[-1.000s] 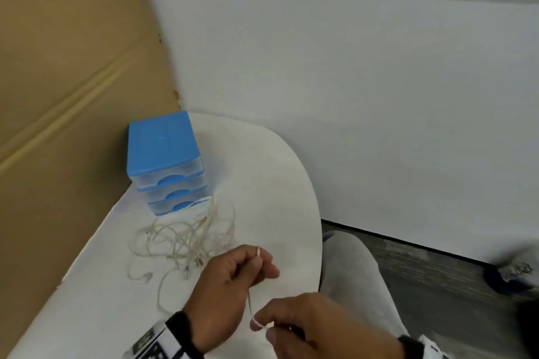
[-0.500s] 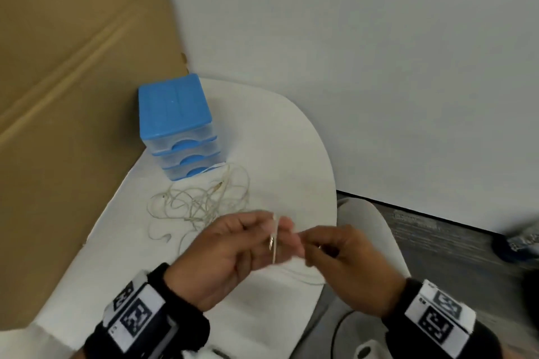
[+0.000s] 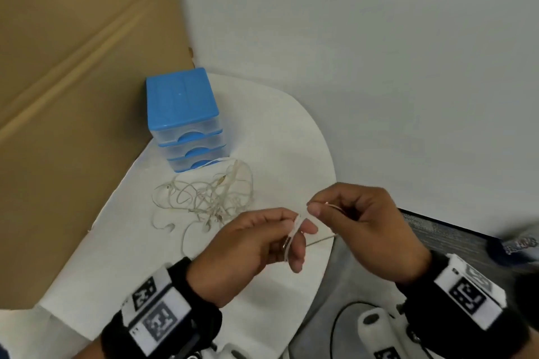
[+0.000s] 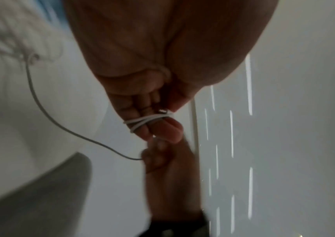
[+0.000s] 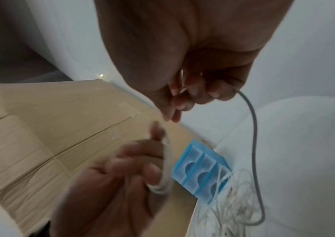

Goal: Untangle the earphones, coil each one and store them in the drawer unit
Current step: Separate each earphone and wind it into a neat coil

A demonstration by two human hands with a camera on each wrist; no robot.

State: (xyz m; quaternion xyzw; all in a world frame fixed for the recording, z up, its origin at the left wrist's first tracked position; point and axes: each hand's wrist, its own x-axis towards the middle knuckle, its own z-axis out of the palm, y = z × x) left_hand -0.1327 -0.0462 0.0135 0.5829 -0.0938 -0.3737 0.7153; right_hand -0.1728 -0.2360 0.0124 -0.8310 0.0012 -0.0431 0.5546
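Head view: left hand (image 3: 256,248) has white earphone cable (image 4: 148,120) wound round its fingers | right hand (image 3: 358,227) pinches that cable's free end | tangled earphones (image 3: 210,195) lie on white table (image 3: 277,137), touching blue drawer unit (image 3: 183,114).

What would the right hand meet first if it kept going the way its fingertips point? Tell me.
The right hand points left, toward the left hand. It would most likely meet the white cable coil wrapped round the left hand's fingers, nearly touching already. Depth is uncertain, but both wrist views show them close.
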